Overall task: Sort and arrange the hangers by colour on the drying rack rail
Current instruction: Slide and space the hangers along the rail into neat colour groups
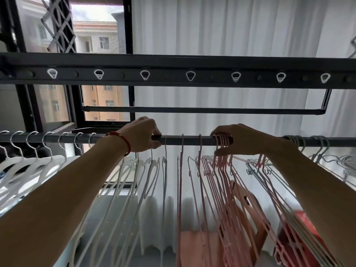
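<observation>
Bare rail [190, 140] between hanger hooks

White curtain [221, 27] hangs at the far side. Black-framed window [128, 26] stands far left. Apartment buildings [96, 35] lie beyond it.

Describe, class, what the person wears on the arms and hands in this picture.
Both forearms are bare, with no sleeves showing. The left hand has a thin red string bracelet round its wrist. The right hand shows no jewellery or glove.
</observation>
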Motion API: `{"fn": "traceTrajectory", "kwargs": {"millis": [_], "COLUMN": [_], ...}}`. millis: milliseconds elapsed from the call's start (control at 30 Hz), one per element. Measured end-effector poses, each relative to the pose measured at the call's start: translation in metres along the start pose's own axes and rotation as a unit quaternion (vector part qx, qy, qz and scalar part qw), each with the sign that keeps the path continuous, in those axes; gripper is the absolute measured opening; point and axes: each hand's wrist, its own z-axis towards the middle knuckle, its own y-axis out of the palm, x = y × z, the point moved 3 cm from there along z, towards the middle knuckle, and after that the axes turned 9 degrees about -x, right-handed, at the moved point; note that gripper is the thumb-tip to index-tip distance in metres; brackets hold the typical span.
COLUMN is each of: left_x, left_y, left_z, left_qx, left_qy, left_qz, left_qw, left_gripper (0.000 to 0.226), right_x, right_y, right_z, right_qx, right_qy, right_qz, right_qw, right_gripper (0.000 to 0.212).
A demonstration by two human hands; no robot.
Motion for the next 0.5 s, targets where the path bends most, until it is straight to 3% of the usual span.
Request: {"fn": "traceTrajectory", "kwargs": {"millis": [500], "left_x": [0.011], "left_y": [-0.006], "left_z": [-0.003], "left_qx": [-0.028], "left_qy": [-0.042], "left_qz": [0.037], "left_qw": [0.998], "left_gripper": [0.019], "right_x": [0.008], "right_y": [-0.007], "right_z": [-0.012], "right_qx": [0.022], "right_qy": [-0.011], "right_qz": [0.032], "right_qw": [0.999], "right_gripper": [0.053]}}
